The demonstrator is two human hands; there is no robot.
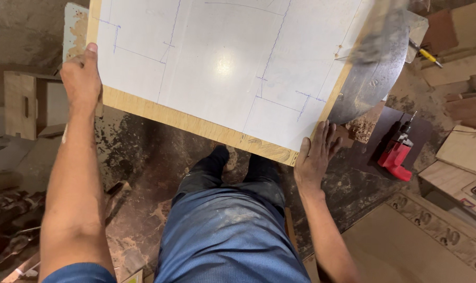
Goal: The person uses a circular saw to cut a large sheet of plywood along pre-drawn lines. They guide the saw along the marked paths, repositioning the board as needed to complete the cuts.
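Observation:
A large white-faced board (222,57) with blue pen lines and a bare wood edge lies tilted in front of me. My left hand (81,76) grips its left edge, thumb on the top face. At the board's near right corner, my right hand (315,157) presses flat against the edge with fingers spread. A grey metal saw guard (371,78) sits over the board's right edge, blurred at the top. My legs in blue trousers stand below the board.
A red power drill (397,154) lies on the dusty floor at right. A yellow-handled screwdriver (426,54) rests at upper right among wood offcuts. A small wooden box (23,105) stands at left. Plywood sheets (405,246) cover the lower right.

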